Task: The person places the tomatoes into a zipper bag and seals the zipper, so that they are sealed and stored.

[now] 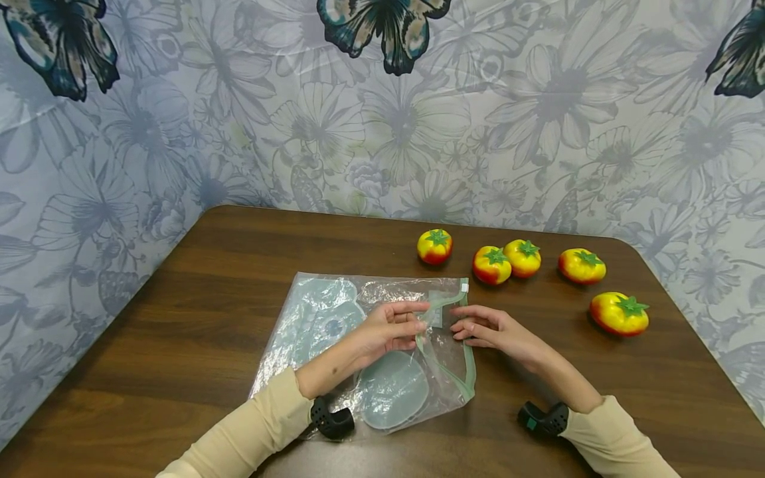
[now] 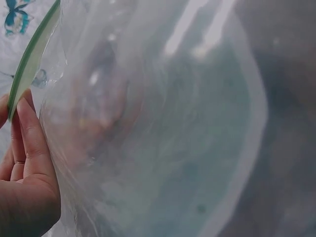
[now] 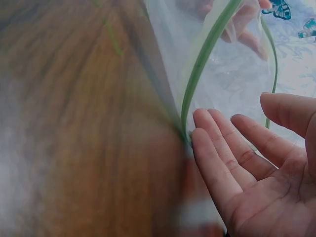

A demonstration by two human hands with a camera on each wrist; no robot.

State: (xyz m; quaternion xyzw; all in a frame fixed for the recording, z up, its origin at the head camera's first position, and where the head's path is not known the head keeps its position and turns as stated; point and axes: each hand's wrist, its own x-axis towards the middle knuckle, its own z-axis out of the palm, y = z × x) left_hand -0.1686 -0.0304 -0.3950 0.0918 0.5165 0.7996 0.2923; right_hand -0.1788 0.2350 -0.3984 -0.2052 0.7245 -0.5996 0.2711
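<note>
brown wood-grain table [image 1: 173, 318], clear green-edged plastic bag [image 1: 340, 312] on it, five green-topped yellow-and-red fruits [image 1: 522, 260] toward the far right

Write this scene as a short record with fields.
Container: transparent plastic bag with green edge, mouth partly open
Left grip: pinches the green edge
Right grip: fingers extended at the mouth, contact unclear
Surface: brown wooden table
Objects: five round red-yellow fruits with green leafy tops, beyond and right of the bag
Background: pale floral backdrop with butterflies

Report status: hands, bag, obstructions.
Left hand pinches green rim of bag. Right hand at rim, fingers extended. Bag gapes. Five fruits apart, none blocking.
</note>
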